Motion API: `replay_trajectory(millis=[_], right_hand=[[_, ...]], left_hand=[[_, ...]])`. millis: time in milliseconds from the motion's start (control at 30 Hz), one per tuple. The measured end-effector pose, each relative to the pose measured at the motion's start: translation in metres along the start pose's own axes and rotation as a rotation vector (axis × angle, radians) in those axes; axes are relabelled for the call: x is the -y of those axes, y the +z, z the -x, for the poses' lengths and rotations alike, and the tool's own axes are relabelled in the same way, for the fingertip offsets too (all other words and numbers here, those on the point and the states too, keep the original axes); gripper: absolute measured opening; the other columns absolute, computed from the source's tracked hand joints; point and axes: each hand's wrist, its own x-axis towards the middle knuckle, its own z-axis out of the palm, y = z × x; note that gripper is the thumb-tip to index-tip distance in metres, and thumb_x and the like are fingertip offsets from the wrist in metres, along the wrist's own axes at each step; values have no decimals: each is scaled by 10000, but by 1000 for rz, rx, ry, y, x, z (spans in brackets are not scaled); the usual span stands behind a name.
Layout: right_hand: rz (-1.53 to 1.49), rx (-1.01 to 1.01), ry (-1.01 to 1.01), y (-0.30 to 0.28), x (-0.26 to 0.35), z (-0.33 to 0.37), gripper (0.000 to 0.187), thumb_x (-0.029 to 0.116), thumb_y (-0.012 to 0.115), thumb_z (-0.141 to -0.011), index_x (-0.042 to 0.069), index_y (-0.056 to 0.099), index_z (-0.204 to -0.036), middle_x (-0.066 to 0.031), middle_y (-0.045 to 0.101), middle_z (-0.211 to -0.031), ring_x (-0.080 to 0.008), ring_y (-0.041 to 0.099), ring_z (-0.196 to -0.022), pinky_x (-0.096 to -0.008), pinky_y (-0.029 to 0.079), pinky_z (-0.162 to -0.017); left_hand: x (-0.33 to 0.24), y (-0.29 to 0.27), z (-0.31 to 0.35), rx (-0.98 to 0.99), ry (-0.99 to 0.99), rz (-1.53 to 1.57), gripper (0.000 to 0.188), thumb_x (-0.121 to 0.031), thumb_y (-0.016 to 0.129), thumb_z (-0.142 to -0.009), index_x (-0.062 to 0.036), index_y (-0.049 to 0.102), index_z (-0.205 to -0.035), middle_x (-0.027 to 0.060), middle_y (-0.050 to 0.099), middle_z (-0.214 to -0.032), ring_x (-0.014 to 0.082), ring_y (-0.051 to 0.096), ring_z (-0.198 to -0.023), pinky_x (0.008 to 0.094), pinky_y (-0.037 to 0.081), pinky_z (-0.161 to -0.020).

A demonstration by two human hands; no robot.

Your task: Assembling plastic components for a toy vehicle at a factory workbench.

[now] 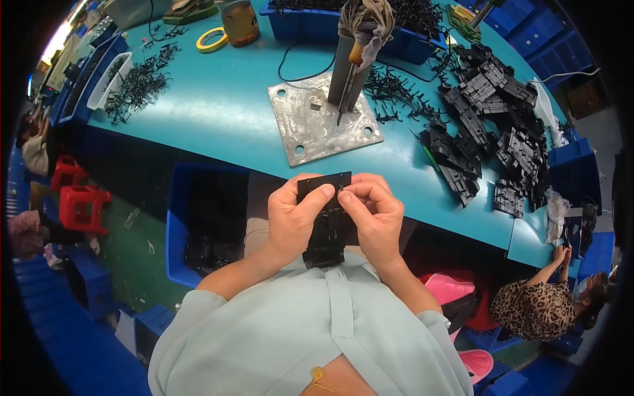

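A long black moulded plastic part (325, 228) stands close in front of my body, its lower end near my shirt. My left hand (294, 214) is closed on its upper left side, thumb across the face. At its upper right edge, my right hand (375, 214) pinches with thumb and forefinger. Whether a small piece sits between those fingertips, I cannot make out. Just beyond both hands is the front edge of the teal table (231, 142). On it stands a metal base plate (297, 129) with an upright post, and a soldering-iron-like tool with a wooden handle (356, 53) hangs on the post.
Black moulded parts (489, 112) are heaped at right, and small black clips (139, 86) lie at left. Yellow tape (211, 39) and a jar (238, 23) stand behind. Below the table edge is a blue bin (177, 231). A co-worker (541, 307) sits at right.
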Motion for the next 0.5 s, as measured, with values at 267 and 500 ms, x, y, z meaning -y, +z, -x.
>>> replay_trajectory(millis=[267,500], right_hand=[[-60,35,91,-6,6,-6,50,-22,649,-806,-62,628,-826,-88,530,-1027,-99,594,-765,-206,502,-666],[-32,59,92,-6,9,-11,62,-14,649,-806,-57,607,-793,-81,532,-1031,-94,593,-759,-205,498,-660]], left_hand=[[-2,2,0,4,99,-172,94,-29,622,-831,3,665,-907,22,594,-804,73,524,-734,216,428,-656],[-4,4,-3,3,227,-248,105,-22,625,-817,3,674,-906,32,594,-803,87,526,-736,220,426,-660]])
